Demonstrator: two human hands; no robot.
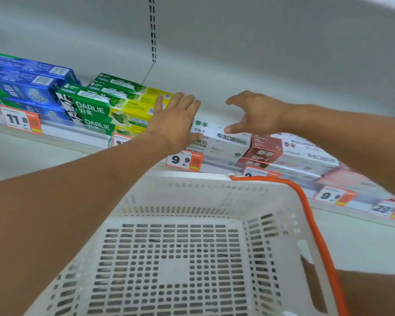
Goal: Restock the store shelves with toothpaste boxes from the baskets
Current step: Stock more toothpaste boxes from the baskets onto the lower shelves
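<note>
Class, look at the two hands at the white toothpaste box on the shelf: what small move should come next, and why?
Probably nudge the white toothpaste box back so it sits square with its row. The left hand lies flat at its left end, the right hand hovers open over it, and the white basket shows no boxes, so nothing remains to fetch.

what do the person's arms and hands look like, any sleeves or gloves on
Both arms are bare right up to the frame edge, with no sleeves showing. The left hand and right hand have no gloves, and no rings, watch or wristband can be seen on them.
</note>
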